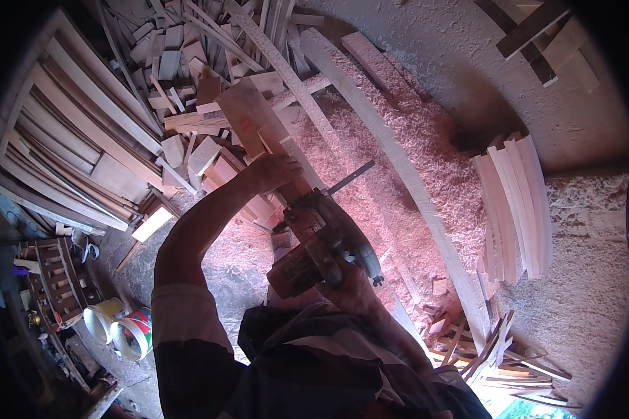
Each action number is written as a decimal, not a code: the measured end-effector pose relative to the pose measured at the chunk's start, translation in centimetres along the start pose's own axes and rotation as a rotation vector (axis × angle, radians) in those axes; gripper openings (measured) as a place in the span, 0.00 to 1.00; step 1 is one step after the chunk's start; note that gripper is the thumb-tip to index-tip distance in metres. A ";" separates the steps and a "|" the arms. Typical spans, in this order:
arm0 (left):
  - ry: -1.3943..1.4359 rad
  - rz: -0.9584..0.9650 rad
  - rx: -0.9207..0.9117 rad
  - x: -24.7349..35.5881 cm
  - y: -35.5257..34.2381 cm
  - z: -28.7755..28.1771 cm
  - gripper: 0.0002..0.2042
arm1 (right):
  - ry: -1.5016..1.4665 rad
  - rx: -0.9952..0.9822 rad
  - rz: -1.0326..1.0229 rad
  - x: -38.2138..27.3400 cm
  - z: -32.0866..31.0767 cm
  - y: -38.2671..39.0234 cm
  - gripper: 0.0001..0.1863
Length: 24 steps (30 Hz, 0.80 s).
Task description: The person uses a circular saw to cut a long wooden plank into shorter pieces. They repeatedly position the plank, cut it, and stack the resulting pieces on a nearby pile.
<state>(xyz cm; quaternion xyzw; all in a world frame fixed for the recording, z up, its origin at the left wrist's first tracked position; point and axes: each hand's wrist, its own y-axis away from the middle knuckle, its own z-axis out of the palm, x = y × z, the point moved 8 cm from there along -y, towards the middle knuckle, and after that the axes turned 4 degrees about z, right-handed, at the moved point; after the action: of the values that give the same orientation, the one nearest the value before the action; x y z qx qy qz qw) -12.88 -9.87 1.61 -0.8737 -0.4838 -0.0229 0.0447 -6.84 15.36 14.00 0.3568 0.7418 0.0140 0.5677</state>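
My right hand is wrapped round the rear handle of a dark, dusty portable circular saw. A straight metal guide bar sticks out from the saw's far right side. Ahead of the saw, my left hand lies closed over a wooden board that runs away from me to the upper left. A thin strip of wood rests on the board just beyond my left fingers. The saw's blade and the board's near end are hidden under the saw.
Pink-lit shavings cover the floor around a long curved plank. Curved pieces are stacked at right, longer ones at left. An offcut heap lies far ahead. Two buckets stand at lower left.
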 end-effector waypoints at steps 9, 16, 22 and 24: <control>-0.069 -0.103 -0.077 -3.5 0.9 0.2 0.35 | -0.004 0.014 -0.035 0.4 0.7 -2.7 0.35; -0.091 -0.119 -0.035 -6.1 1.8 -0.2 0.39 | 0.015 0.002 -0.031 -1.5 0.8 -5.0 0.35; -0.069 -0.129 -0.084 -8.0 2.4 0.1 0.40 | 0.020 -0.016 0.012 -2.4 1.0 -6.5 0.34; -0.073 -0.156 -0.121 -9.0 2.5 0.2 0.40 | 0.014 -0.017 0.011 -2.6 1.0 -7.3 0.34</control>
<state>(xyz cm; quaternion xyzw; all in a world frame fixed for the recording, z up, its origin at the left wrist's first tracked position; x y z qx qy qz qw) -15.53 -18.76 0.50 -0.8348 -0.5494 -0.0235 -0.0279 -9.50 8.15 12.76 0.3562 0.7436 0.0260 0.5653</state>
